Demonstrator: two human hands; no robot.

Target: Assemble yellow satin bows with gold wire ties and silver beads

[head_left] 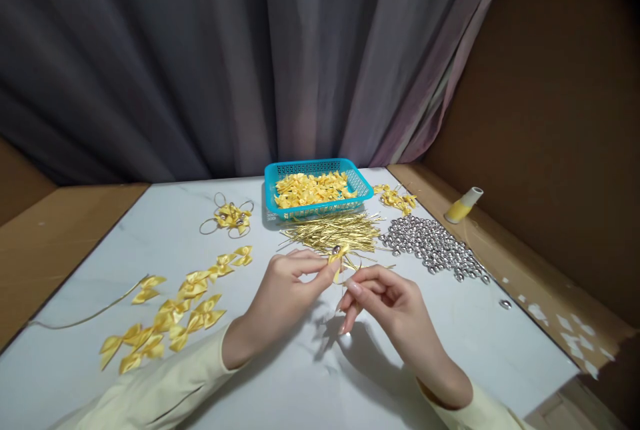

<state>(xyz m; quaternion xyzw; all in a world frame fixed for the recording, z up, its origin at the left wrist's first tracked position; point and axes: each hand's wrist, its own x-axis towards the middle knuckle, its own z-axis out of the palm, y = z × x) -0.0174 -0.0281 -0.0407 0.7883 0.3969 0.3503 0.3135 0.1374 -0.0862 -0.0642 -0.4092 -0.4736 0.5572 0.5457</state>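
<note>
Over white tabletop [500, 370], pinching yellow bow [343, 254] in left hand [295, 283]; cannot tell hold of right hand [390, 300]; might drop silver bead [337, 250] through slack grip.

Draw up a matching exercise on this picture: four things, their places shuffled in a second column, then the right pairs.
Things
1. Yellow satin bow with a silver oval piece
2. Blue perforated plastic basket
3. Pile of small, shiny silver oval pieces
4. Heap of thin gold-coloured wire lengths

Places
A. Right of the wire heap
B. Far side of the white tabletop, near the grey curtain
C. Directly in front of the basket
D. In the left hand's grip

Pairs: 1-D, 2-B, 3-A, 4-C
</note>
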